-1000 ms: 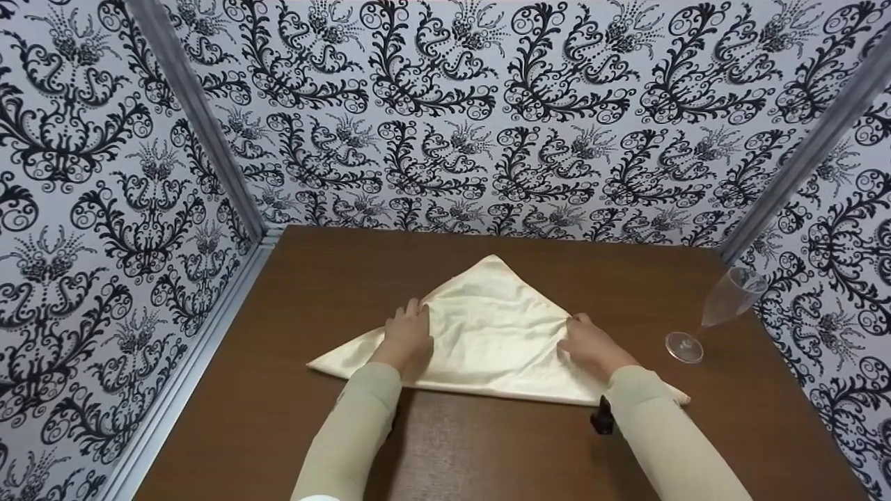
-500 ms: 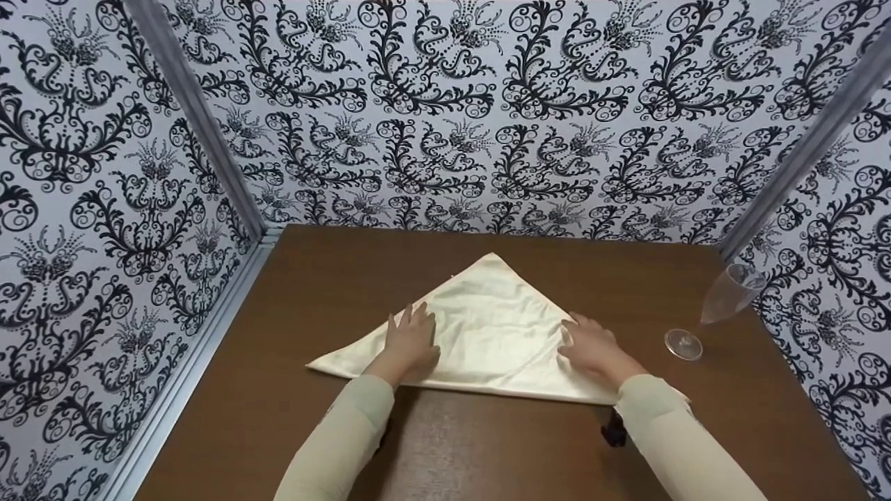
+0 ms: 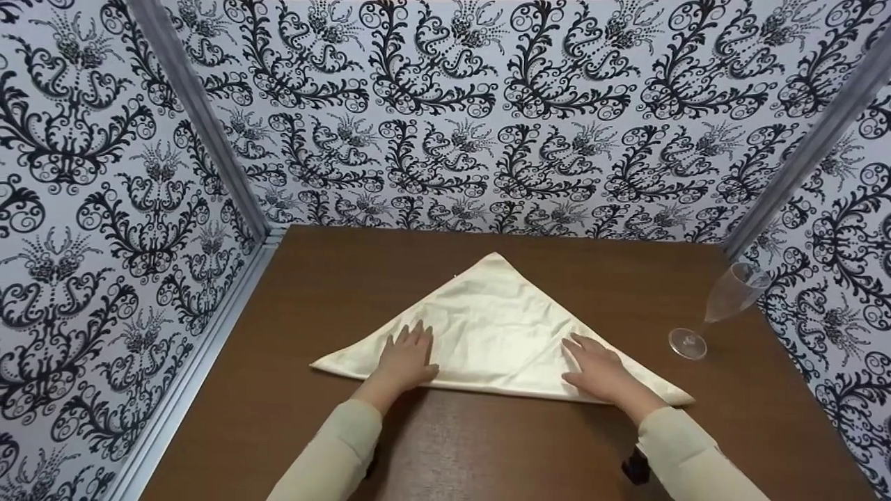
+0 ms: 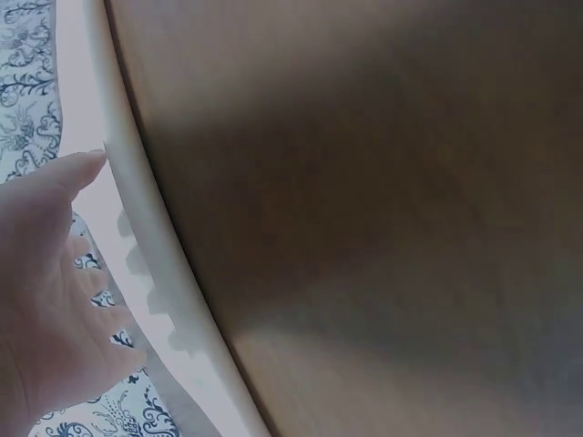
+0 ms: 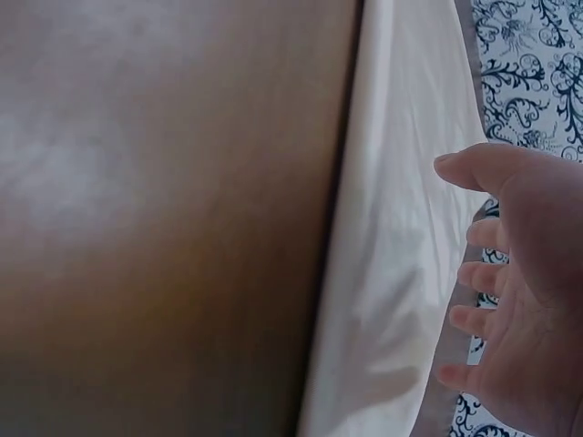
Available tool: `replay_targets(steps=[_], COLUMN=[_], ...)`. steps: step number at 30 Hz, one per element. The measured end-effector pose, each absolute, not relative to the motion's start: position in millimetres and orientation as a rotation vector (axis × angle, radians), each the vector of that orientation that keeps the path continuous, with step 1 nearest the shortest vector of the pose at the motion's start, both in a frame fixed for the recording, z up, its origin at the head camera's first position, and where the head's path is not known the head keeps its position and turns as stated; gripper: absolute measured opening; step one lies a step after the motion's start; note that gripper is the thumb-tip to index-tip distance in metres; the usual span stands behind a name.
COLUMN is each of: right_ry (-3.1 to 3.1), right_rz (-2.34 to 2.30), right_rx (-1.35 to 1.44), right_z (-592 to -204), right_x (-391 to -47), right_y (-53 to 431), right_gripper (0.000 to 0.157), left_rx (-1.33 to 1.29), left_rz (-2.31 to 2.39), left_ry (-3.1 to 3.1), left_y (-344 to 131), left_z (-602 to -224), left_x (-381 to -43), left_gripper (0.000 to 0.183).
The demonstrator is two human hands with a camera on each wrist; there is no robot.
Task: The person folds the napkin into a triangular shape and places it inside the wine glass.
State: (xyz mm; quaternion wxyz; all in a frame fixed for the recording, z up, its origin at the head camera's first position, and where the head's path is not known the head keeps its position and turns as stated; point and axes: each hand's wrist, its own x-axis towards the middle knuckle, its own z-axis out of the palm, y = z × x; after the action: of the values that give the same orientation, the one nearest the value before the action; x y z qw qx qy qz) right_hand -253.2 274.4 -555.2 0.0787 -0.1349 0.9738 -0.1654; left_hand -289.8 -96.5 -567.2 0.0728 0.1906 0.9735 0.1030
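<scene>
A cream cloth napkin (image 3: 498, 334) lies spread in a triangle, its long fold toward me and its point toward the back wall. Over its left part is my left hand (image 3: 405, 355), palm down with fingers spread. My right hand (image 3: 597, 369) is over the right part in much the same way. Both wrist views show the fingers extended and pinching nothing. In the left wrist view, finger shadows fall on the napkin (image 4: 137, 264) beside the hand (image 4: 55, 291). Slight creases run across the cloth's middle.
A clear champagne flute (image 3: 731, 299) stands on the brown table (image 3: 452, 445) to the right of the napkin. Black-and-white patterned walls (image 3: 445, 125) enclose the table at the back and both sides.
Both hands have let go of the napkin's slanting edges and drawn back toward its long fold, fingers straightening. The triangle's sides now look smoother and straighter; the flute stays put.
</scene>
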Motion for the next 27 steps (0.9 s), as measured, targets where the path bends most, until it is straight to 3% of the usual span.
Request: replay_targets(steps=[27], right_ry=[2.944], right_rz=[-0.539], right_rx=[-0.393], right_z=[-573.0], right_x=[-188.0], right_y=[336.5], right_gripper=[0.067], left_rx=[0.532], left_rz=[0.236], left_ry=[2.973], left_y=[-149.3], left_z=[-577.9], left_x=[-239.7], left_gripper=[0.065])
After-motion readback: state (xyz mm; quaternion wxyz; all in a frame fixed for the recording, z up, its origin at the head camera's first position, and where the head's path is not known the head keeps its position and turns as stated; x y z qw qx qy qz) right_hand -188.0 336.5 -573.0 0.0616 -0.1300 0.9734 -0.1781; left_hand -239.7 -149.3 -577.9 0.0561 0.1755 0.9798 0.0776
